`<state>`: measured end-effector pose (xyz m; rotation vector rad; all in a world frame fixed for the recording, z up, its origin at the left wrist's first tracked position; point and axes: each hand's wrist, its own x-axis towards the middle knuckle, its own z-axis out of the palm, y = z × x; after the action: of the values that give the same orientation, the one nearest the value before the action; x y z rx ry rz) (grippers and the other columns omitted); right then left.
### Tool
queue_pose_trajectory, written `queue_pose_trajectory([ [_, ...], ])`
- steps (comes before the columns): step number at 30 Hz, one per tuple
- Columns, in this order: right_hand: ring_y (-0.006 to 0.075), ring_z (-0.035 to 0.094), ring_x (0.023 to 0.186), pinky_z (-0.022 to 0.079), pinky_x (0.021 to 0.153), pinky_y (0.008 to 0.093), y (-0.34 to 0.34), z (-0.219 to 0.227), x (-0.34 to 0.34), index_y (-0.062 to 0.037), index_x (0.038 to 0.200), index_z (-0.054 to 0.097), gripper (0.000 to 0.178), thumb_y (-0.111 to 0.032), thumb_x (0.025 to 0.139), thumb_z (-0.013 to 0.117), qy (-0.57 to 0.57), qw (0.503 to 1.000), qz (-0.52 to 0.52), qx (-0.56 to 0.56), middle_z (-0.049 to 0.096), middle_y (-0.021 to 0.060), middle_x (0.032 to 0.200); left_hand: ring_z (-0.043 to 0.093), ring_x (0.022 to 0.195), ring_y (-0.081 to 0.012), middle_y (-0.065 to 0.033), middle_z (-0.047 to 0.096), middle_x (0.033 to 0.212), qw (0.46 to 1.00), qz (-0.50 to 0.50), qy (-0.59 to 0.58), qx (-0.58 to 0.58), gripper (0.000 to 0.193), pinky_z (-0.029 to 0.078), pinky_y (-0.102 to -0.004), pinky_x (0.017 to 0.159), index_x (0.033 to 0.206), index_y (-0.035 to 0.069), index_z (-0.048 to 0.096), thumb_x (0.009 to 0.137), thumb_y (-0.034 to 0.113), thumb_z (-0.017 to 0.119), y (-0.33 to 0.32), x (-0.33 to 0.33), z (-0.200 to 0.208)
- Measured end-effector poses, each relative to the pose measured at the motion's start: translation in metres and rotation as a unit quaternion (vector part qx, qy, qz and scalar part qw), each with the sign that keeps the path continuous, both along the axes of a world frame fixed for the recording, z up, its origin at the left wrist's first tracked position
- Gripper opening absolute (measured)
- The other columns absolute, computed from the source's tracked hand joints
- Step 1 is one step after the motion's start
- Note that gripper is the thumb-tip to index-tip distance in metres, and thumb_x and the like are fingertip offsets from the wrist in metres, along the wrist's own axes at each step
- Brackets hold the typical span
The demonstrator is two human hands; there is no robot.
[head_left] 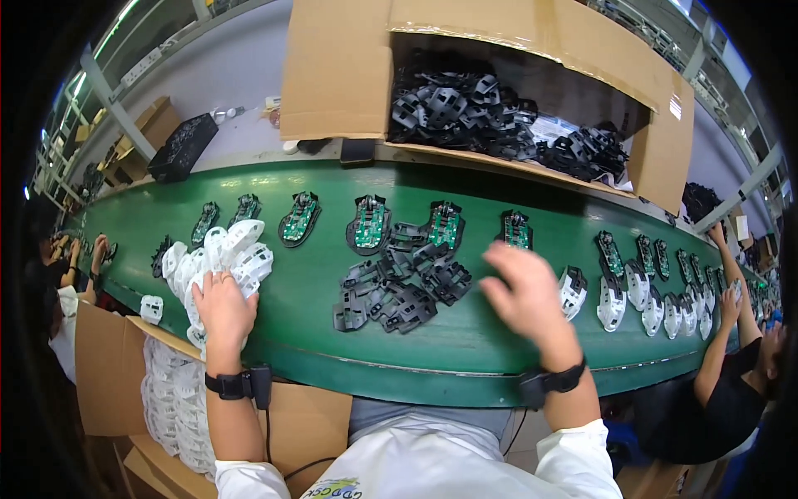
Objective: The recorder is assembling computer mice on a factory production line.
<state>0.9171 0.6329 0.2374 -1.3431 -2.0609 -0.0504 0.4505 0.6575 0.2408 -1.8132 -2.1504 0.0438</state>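
On the green belt to my left, a heap of white computer-mouse shells (218, 248) lies partly under my left hand (224, 309). Its fingers are closed on one of the white shells at the near side of the heap. My right hand (529, 293) is held over the belt with fingers apart, and nothing shows in it. Just beyond its fingertips sits a black mouse base with a green circuit board (516, 226). Close to its right side lies a white shell (573, 293). Between my hands is a pile of black plastic mouse parts (401, 287).
A cardboard box (544, 37) of black parts stands behind the belt. Several mouse bases (367, 224) line the belt (465, 366), with white shells beside those at right. Stacked white shells (174, 407) fill a carton at lower left. Other people work at both sides.
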Motion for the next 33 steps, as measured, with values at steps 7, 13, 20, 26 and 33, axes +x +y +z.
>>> queue_pose_trajectory([
  [7,0.0338,0.068,0.108,0.057,0.091,0.0422,0.016,-0.044,-0.026,-0.0050,0.107,0.071,0.028,-0.012,0.081,0.078,0.035,0.998,0.047,-0.019,0.072,0.0141,0.115,0.070,0.105,-0.0364,-0.0203,0.072,0.109,0.958,-0.071,-0.259,0.100,0.066,0.054,-0.0477,0.093,0.118,-0.004,0.063,0.074,0.038,0.088,-0.015,0.087,0.049],
  [13,0.0362,0.068,0.115,0.058,0.095,0.0418,0.022,-0.056,-0.026,-0.0027,0.099,0.072,0.023,-0.009,0.078,0.080,0.167,0.964,0.166,-0.124,0.075,0.0141,0.113,0.071,0.084,-0.0321,-0.0130,0.069,0.093,0.750,-0.426,-0.484,-0.146,0.060,0.058,-0.0399,0.079,0.101,0.002,0.062,0.070,0.045,0.090,-0.047,0.206,0.048],
  [20,0.0253,0.072,0.103,0.060,0.086,0.0350,0.020,-0.049,-0.017,-0.0011,0.102,0.075,0.021,-0.006,0.083,0.080,0.278,0.938,0.118,-0.168,0.075,0.0157,0.110,0.040,0.145,-0.0409,-0.0230,0.052,0.146,0.816,-0.501,-0.214,-0.194,0.064,0.033,-0.0667,0.112,0.118,-0.001,0.058,0.075,0.041,0.080,-0.038,0.218,-0.008],
  [26,0.0190,0.072,0.076,0.058,0.073,0.0321,0.012,-0.040,-0.030,0.0001,0.102,0.072,0.019,-0.013,0.088,0.078,0.286,0.925,0.092,-0.233,0.074,0.0133,0.085,0.049,0.139,-0.0417,-0.0216,0.055,0.146,0.863,-0.402,-0.229,-0.205,0.065,0.041,-0.0607,0.110,0.113,0.000,0.058,0.071,0.041,0.083,-0.012,0.164,0.003],
  [33,0.0330,0.069,0.063,0.053,0.055,0.0465,0.011,-0.031,-0.020,-0.0105,0.116,0.065,0.032,-0.024,0.088,0.075,0.072,0.985,0.003,-0.157,0.068,0.0087,0.065,0.069,0.105,-0.0398,-0.0250,0.069,0.110,0.878,-0.364,-0.305,0.053,0.055,0.055,-0.0458,0.089,0.101,0.002,0.054,0.071,0.030,0.090,-0.001,0.118,0.006],
])
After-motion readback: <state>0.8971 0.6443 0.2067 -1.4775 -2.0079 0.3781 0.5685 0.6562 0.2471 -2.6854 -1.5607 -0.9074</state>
